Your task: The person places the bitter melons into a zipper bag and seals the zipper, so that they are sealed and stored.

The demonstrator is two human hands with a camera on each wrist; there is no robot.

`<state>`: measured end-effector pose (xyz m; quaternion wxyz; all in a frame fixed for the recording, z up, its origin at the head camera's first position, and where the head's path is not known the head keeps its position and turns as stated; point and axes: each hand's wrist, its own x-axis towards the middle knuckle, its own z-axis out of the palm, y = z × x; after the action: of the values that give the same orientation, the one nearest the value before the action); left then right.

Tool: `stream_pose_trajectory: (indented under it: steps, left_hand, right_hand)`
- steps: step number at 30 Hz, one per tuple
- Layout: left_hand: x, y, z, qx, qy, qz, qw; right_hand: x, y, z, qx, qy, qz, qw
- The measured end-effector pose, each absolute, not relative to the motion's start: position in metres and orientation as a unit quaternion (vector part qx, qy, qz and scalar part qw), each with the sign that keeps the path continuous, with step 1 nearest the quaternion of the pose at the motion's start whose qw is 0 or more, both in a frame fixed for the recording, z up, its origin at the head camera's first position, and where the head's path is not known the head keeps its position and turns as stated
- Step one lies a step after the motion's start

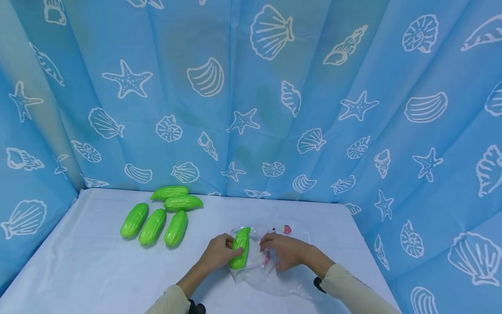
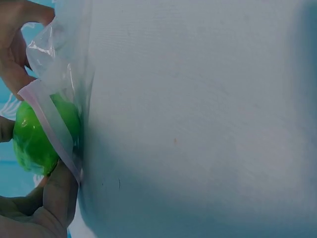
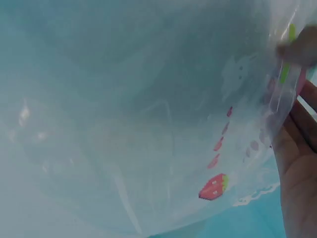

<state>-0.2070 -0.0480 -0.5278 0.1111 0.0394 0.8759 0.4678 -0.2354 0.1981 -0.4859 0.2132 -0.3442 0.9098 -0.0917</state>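
Observation:
My left hand point(image 1: 218, 253) grips a shiny, ridged green bitter melon point(image 1: 240, 249), thumb over its near side. The melon lies at the mouth of a clear plastic bag point(image 1: 270, 279) with printed strawberries. In the left wrist view, the bag's pinkish zip edge point(image 2: 52, 131) runs across the melon point(image 2: 32, 136), so part of it sits behind the film. My right hand point(image 1: 289, 250) holds the bag's edge on the other side. The right wrist view shows the thumb and fingers on opposite faces of the film point(image 3: 148, 124).
Several more green bitter melons point(image 1: 153, 227) lie in a loose group at the table's back left. White cloth covers the table point(image 1: 98, 270). A blue curtain point(image 1: 243, 87) with white shell prints hangs behind and along both sides.

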Motion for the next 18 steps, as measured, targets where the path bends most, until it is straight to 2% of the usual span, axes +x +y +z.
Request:
stream_pose_trajectory:
  steps: [8, 18]
  left_hand:
    - [-0.208, -0.045, -0.528, 0.037, 0.878, 0.463, 0.111]
    - [-0.206, -0.045, -0.525, 0.04, 0.882, 0.458, 0.103]
  right_hand:
    - [-0.234, 0.2, -0.49, -0.371, 0.913, -0.072, 0.153]
    - [-0.235, 0.213, -0.493, -0.366, 0.917, -0.087, 0.134]
